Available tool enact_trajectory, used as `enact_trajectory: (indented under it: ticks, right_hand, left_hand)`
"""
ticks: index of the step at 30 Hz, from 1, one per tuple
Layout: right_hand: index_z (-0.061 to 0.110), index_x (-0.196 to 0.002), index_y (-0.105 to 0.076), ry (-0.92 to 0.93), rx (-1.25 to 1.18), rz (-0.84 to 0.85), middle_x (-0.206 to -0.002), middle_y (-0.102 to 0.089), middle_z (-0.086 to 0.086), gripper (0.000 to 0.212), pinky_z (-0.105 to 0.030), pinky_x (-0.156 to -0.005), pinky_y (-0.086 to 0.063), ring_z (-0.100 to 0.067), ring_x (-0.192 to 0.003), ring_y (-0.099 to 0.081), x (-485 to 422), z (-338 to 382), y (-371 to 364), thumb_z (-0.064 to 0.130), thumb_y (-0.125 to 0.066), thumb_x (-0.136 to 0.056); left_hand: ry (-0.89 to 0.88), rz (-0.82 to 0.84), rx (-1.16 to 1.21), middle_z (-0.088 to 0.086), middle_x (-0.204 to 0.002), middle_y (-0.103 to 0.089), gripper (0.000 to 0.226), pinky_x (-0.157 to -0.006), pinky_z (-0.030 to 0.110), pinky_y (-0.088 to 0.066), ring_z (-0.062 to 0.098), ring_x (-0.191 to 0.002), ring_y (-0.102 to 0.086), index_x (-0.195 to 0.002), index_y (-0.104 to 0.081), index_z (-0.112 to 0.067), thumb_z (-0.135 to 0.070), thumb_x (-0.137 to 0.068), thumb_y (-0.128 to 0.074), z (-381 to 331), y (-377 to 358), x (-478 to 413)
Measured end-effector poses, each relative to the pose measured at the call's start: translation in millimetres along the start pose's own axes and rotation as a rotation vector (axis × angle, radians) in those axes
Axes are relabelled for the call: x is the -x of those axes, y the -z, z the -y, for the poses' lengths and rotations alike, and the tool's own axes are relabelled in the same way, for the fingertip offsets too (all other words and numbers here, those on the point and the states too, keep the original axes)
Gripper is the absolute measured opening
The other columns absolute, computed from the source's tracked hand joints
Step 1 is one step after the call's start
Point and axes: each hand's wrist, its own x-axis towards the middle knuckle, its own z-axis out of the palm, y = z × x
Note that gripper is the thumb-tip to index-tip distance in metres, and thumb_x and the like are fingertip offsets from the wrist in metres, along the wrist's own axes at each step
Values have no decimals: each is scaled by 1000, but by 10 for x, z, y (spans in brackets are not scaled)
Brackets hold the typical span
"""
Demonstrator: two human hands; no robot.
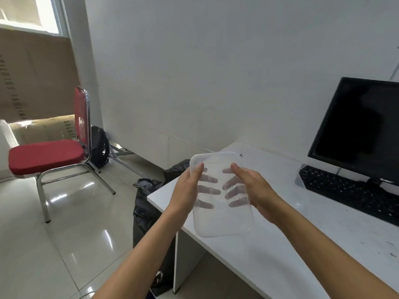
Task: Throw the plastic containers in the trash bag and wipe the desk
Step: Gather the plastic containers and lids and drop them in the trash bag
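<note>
A clear plastic container (222, 195) is gripped between 2 hands, left hand (187, 188) and right hand (254, 190), above the desk (302, 244) corner. The trash bag (146, 203) may be missed if released early.

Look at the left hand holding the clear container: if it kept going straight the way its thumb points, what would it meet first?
Probably the trash bag, whose black rim sits just beyond the container and left hand, past the desk corner. Depth is unclear.
</note>
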Motion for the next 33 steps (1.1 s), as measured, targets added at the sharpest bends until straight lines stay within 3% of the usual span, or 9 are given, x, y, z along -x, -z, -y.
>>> enact_trajectory:
  ticks: [4, 7, 11, 16, 18, 21, 24, 29, 33]
  right_hand:
    - [21, -120, -66, -16, 96, 154, -98, -76, -3, 36, -37, -68, -62, -24, -85, -75, -206, 38, -21, 46, -58, -95]
    - [16, -115, -70, -23, 83, 85, -97, -77, -7, 32, -34, -60, -60, -21, -78, -74, -537, 118, -84, 39, -59, -96]
    - [12, -110, -68, -48, 64, -79, -99, -72, -18, 30, -32, -54, -57, -23, -76, -69, -1151, 230, -174, 38, -61, -96]
    - [14, -125, -54, -84, 160, -94, -112, -64, -11, 35, -36, -54, -60, -29, -77, -71, -2039, 268, -514, 30, -60, -94]
    - [16, -124, -51, -92, 258, -88, -112, -59, -6, 35, -36, -54, -61, -26, -81, -69, -2404, 239, -757, 29, -58, -93]
    - [20, -125, -48, -111, 434, -26, -112, -55, -4, 33, -33, -52, -60, -23, -75, -68, -2780, 111, -1070, 32, -57, -95]
    - [20, -119, -51, -90, 631, 82, -107, -59, -4, 27, -24, -44, -54, -20, -66, -70, -3150, -140, -1293, 32, -57, -95]
    - [13, -113, -59, -213, 866, 209, -104, -61, -9, 23, -30, -49, -60, -26, -73, -71, -3606, -465, -1511, 25, -52, -95]
    - [3, -99, -60, -433, 1012, 359, -98, -63, -18, 17, -39, -61, -64, -33, -70, -73, -3772, -637, -1723, 17, -52, -95]
  left_hand:
    - [-17, -121, 132, 16, -113, -72, 49, -60, 44, -61, 32, -89, -76, -127, -60, -11, -49, -102, -42, -47, 236, -362]
    - [23, -136, 89, 13, -113, -73, 48, -63, 43, -62, 32, -96, -74, -123, -61, -13, -51, -102, -40, -106, 516, -673]
    - [79, -320, 28, 10, -114, -65, 39, -76, 46, -62, 27, -103, -68, -125, -52, -9, -41, -103, -44, -11, 1107, -1135]
    - [317, -546, -113, 5, -95, -59, 24, -87, 42, -56, 19, -89, -59, -103, -55, -10, -33, -98, -57, 613, 1791, -1600]
    - [461, -660, -148, 11, -99, -61, 44, -95, 45, -52, 26, -95, -60, -104, -60, -6, -47, -88, -63, 959, 1997, -1808]
    - [645, -749, -250, 19, -139, -53, 92, -105, 51, -44, 40, -126, -49, -138, -49, -2, -68, -74, -63, 1407, 2194, -2083]
    - [662, -735, -115, 18, -142, -53, 106, -103, 49, -47, 39, -126, -51, -141, -47, -3, -75, -66, -65, 1657, 2258, -2301]
    - [527, -640, 31, 9, -101, -74, 55, -93, 44, -57, 30, -97, -70, -121, -67, -4, -48, -88, -68, 1812, 2199, -2409]
    - [344, -607, 197, 7, -98, -79, 28, -92, 42, -58, 25, -95, -75, -116, -70, -13, -31, -98, -60, 1769, 2089, -2277]
